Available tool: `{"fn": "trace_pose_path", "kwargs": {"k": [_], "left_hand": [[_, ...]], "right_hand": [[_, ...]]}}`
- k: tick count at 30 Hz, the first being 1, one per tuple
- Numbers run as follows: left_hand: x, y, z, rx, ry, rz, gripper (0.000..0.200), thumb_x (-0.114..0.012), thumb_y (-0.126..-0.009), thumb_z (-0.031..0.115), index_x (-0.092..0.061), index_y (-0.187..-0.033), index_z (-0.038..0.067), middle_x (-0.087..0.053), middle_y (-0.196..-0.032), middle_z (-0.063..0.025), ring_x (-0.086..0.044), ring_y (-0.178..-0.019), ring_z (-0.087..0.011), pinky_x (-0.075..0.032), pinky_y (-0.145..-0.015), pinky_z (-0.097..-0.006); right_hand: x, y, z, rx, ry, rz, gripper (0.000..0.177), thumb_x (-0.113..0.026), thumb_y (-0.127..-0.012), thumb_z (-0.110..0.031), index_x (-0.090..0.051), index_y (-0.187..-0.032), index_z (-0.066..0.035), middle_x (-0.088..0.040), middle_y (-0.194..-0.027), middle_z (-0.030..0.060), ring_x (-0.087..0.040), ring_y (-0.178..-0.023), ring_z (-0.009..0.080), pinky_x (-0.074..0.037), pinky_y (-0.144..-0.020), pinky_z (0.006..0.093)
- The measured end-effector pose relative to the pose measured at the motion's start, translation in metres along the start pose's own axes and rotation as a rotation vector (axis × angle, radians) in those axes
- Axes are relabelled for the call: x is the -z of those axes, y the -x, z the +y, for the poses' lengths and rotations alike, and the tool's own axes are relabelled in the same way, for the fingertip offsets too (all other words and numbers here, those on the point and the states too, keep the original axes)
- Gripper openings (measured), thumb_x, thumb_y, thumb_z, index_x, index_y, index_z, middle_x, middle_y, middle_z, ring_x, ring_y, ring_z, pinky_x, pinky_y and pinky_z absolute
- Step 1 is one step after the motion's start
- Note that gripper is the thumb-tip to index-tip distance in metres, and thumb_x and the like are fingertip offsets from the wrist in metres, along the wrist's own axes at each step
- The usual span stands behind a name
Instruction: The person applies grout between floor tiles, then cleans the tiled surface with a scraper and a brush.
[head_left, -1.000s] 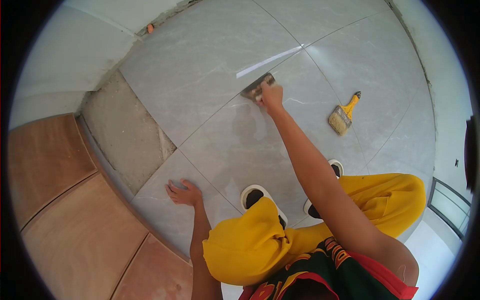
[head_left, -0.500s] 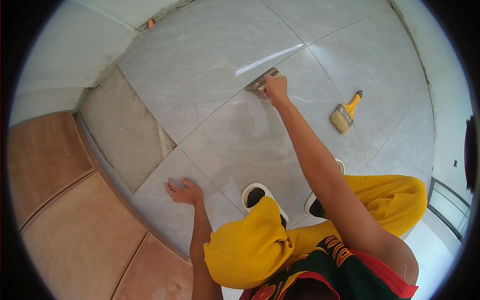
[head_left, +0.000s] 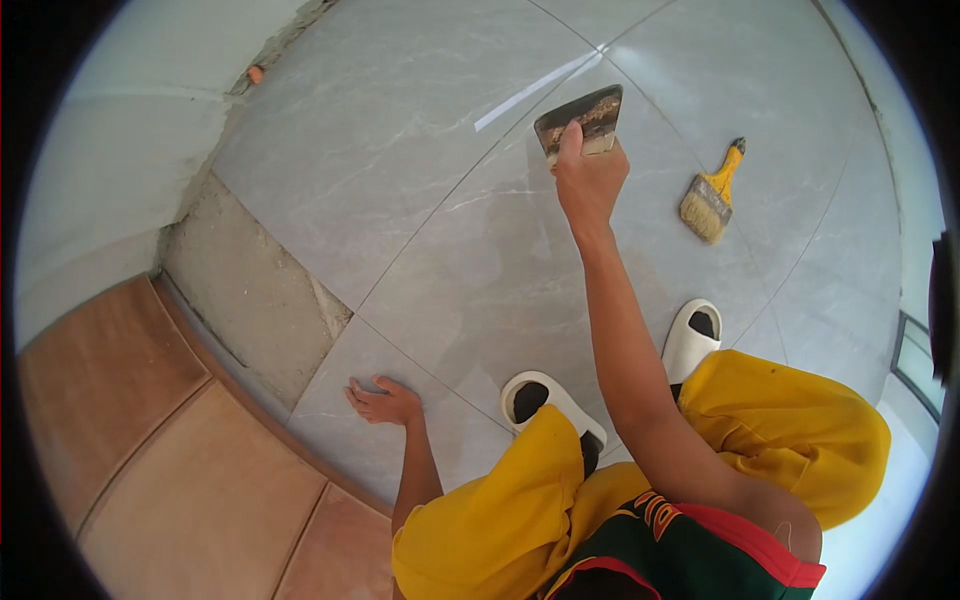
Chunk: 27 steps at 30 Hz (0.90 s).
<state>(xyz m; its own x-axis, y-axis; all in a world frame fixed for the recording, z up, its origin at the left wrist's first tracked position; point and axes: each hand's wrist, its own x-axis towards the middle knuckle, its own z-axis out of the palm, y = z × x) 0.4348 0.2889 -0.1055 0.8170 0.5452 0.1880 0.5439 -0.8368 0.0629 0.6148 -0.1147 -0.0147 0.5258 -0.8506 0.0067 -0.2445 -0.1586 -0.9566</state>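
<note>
A wide flat scraper (head_left: pixel 590 112) with a worn, stained blade is in the grip of my right hand (head_left: pixel 592 182), its blade pointing away from me above the grey floor tiles (head_left: pixel 480 265). The thumb lies along the scraper's face. My left hand (head_left: pixel 388 402) rests on a tile at the lower left, fingers spread and holding nothing. To the right of the scraper, a paintbrush (head_left: pixel 712 195) with a yellow handle and pale bristles lies on the tiles. Thin dark joints run between the tiles, and a bright white strip (head_left: pixel 535 90) shows along one beyond the scraper.
At the left is a bare concrete patch (head_left: pixel 255 285) bordered by tiles. Brown wooden panels (head_left: pixel 200 460) curve along the lower left. White walls (head_left: pixel 130 150) rise at left and right. My white slippers (head_left: pixel 690 345) stand on the floor near my yellow trousers.
My right hand has lifted the scraper from the tile joint and turned it, so its broad face shows. The left hand stays on its tile. The view has shifted slightly.
</note>
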Motion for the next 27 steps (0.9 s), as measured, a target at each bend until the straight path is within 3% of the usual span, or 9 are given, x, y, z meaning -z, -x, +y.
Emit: {"fn": "trace_pose_path", "kwargs": {"k": [1,4,7,11,14,20,21,24,27], "left_hand": [[-0.001,0.000,0.000,-0.007,-0.004,0.006,0.053,-0.041,-0.094,0.044,-0.045,-0.134,0.009,-0.037,-0.141,-0.0145,-0.034,-0.129,-0.0324,-0.025,-0.103,-0.0514],[-0.001,-0.001,-0.001,-0.021,-0.013,-0.002,0.054,-0.041,-0.094,0.044,-0.045,-0.134,0.008,-0.038,-0.140,-0.0159,-0.034,-0.129,-0.0333,-0.026,-0.102,-0.0524],[-0.004,-0.003,-0.004,-0.073,0.041,0.002,0.056,-0.040,-0.094,0.044,-0.044,-0.134,0.005,-0.038,-0.140,-0.0173,-0.034,-0.129,-0.0339,-0.027,-0.102,-0.0527],[-0.006,-0.003,-0.008,-0.084,-0.003,-0.013,0.054,-0.038,-0.096,0.043,-0.044,-0.133,0.004,-0.037,-0.139,-0.0191,-0.035,-0.128,-0.0346,-0.028,-0.100,-0.0506],[-0.002,-0.002,-0.002,-0.097,0.023,-0.001,0.054,-0.040,-0.095,0.041,-0.042,-0.134,0.004,-0.040,-0.137,-0.0189,-0.036,-0.127,-0.0358,-0.028,-0.101,-0.0518],[-0.006,-0.003,-0.008,-0.115,0.019,0.018,0.052,-0.040,-0.095,0.040,-0.044,-0.133,0.003,-0.042,-0.135,-0.0196,-0.037,-0.126,-0.0362,-0.028,-0.101,-0.0522],[0.000,-0.001,-0.009,-0.123,0.009,0.011,0.052,-0.040,-0.095,0.040,-0.044,-0.132,0.003,-0.043,-0.135,-0.0196,-0.037,-0.126,-0.0363,-0.028,-0.101,-0.0520],[-0.002,-0.003,-0.006,-0.126,0.012,0.028,0.051,-0.041,-0.096,0.039,-0.045,-0.132,0.002,-0.044,-0.135,-0.0199,-0.038,-0.126,-0.0369,-0.028,-0.101,-0.0515],[-0.007,-0.005,0.001,-0.139,0.034,0.027,0.051,-0.042,-0.096,0.037,-0.045,-0.131,0.001,-0.043,-0.136,-0.0203,-0.038,-0.126,-0.0369,-0.029,-0.101,-0.0513]], "right_hand": [[-0.001,0.002,0.000,0.004,0.026,0.026,0.025,-0.055,-0.087,-0.017,-0.058,-0.079,0.007,-0.063,-0.068,0.0230,-0.064,-0.062,0.0360,-0.047,-0.057,0.0404],[-0.016,0.011,0.010,0.086,0.122,0.103,0.019,-0.054,-0.086,-0.012,-0.054,-0.086,0.007,-0.062,-0.068,0.0248,-0.063,-0.066,0.0407,-0.047,-0.057,0.0420],[-0.044,0.018,0.032,0.120,0.203,0.006,0.016,-0.054,-0.086,-0.010,-0.051,-0.088,0.006,-0.061,-0.067,0.0243,-0.062,-0.064,0.0413,-0.046,-0.055,0.0431],[-0.027,0.015,0.015,0.033,-0.057,0.064,0.016,-0.055,-0.085,-0.009,-0.050,-0.089,0.006,-0.060,-0.066,0.0240,-0.060,-0.060,0.0426,-0.044,-0.050,0.0432],[-0.050,0.023,0.056,0.090,0.130,-0.001,0.017,-0.055,-0.086,-0.010,-0.051,-0.090,0.006,-0.059,-0.065,0.0243,-0.059,-0.061,0.0434,-0.043,-0.051,0.0455],[-0.052,0.023,0.049,0.071,0.154,-0.005,0.019,-0.053,-0.085,-0.010,-0.050,-0.093,0.007,-0.057,-0.062,0.0235,-0.058,-0.062,0.0437,-0.042,-0.055,0.0486],[-0.044,0.020,0.037,0.062,0.163,-0.144,0.018,-0.053,-0.086,-0.010,-0.050,-0.093,0.007,-0.058,-0.063,0.0233,-0.058,-0.061,0.0433,-0.042,-0.054,0.0476],[-0.037,0.013,0.020,0.085,0.036,0.037,0.017,-0.053,-0.086,-0.010,-0.050,-0.092,0.006,-0.057,-0.062,0.0233,-0.058,-0.059,0.0428,-0.042,-0.053,0.0474],[-0.040,0.013,0.030,0.161,0.142,-0.014,0.017,-0.053,-0.086,-0.010,-0.050,-0.090,0.006,-0.056,-0.060,0.0229,-0.058,-0.059,0.0427,-0.042,-0.052,0.0465]]}}
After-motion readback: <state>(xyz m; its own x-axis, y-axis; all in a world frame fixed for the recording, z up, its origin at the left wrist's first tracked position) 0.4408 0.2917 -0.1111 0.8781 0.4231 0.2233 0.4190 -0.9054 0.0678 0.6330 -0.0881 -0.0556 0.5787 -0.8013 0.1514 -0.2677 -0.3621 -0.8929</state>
